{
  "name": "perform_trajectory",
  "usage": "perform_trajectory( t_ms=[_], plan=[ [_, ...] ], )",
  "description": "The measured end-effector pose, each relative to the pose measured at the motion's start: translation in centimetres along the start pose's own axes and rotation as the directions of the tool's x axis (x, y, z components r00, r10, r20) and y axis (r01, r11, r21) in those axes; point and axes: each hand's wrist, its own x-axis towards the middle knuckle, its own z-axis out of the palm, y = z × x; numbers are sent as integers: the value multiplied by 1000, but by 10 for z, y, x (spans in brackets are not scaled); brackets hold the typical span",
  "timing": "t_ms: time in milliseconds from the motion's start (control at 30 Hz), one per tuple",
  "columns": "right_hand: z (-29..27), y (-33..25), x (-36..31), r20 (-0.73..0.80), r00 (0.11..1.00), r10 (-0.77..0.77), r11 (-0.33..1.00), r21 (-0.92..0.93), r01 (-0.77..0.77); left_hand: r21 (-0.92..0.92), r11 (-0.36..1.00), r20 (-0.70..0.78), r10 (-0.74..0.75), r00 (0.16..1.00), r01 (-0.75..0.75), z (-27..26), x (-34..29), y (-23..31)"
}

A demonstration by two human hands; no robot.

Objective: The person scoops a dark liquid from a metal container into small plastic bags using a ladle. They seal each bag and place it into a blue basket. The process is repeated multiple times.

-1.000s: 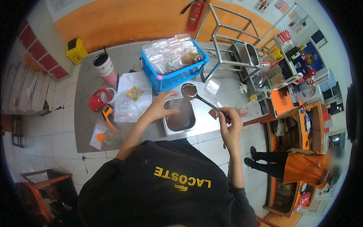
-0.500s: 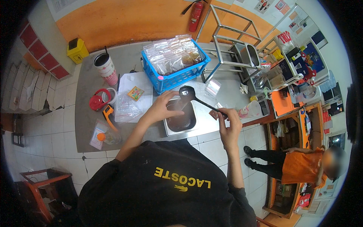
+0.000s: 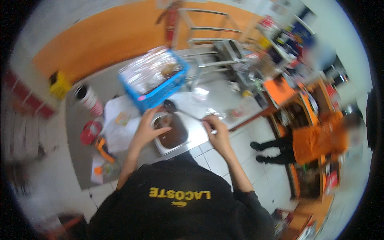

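My right hand [image 3: 217,134] is closed round the handle of a black ladle [image 3: 185,113]. The ladle slants to the left, its bowl beside the fingers of my left hand [image 3: 149,127]. Between my left thumb and fingers is what looks like a clear plastic bag [image 3: 163,120], blurred and hard to make out. Both hands are over a rectangular steel pan [image 3: 162,149] at the near edge of the table. Brown liquid [image 3: 178,134] lies in the pan.
Behind the pan, a blue basket [image 3: 145,105] holds several filled clear bags. To the left are papers [image 3: 120,136], a patterned cup [image 3: 93,103], a red lid [image 3: 91,132] and an orange-black thermometer gun [image 3: 103,149]. A metal rack [image 3: 212,62] stands behind; a person in orange [image 3: 316,138] is at right.
The whole view has swung, so the table sits further left and blurs. The ladle's bowl looks more tipped beside my left fingers. Both hands keep their grips.
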Motion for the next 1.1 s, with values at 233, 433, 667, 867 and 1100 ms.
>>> perform_trajectory(
  t_ms=[233, 433, 667, 867, 1100],
  plan=[
    [25, 65, -21, 148, 952, 267, 960, -131, -249, 220, 975, -6, 23, 1000, -21, 2, -7, -32],
    [48, 38, -41, -18, 986, -163, 795, -595, 120, 316, 930, 152, 146, 978, -188, -3, 4, 0],
    [45, 3, -11, -120, 965, -233, 963, 111, 246, -18, 993, 209, 117, 971, -116, -6, 10, 49],
    [33, -12, -9, -30, 975, -222, 952, 210, 223, -280, 949, 47, 168, 985, -149, 5, 3, 21],
    [43, -14, -11, -40, 959, -282, 946, 152, 285, -345, 936, 18, 75, 997, -64, 5, -1, 22]
  ],
)
